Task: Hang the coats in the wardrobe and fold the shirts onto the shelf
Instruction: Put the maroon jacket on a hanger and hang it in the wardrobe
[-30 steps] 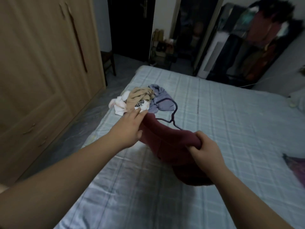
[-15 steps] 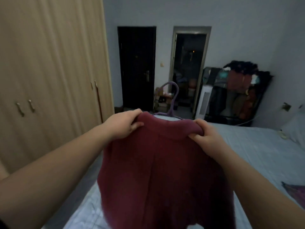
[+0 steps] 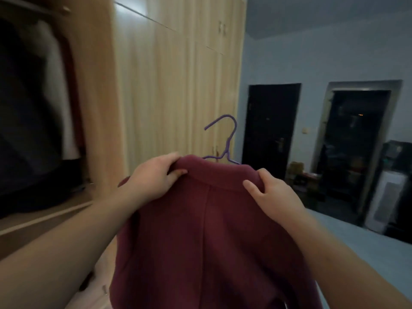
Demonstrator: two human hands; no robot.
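maroon coat (image 3: 211, 237) on purple hanger (image 3: 225, 139), held before the open wardrobe (image 3: 93, 85) – left hand (image 3: 153, 177) and right hand (image 3: 270, 192) each clamped on 1 shoulder, likely keeping the hook free and upright for the rail

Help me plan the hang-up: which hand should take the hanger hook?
Probably the left hand: it grips the maroon coat on the side nearer the open wardrobe, and the purple hanger hook opens that way.
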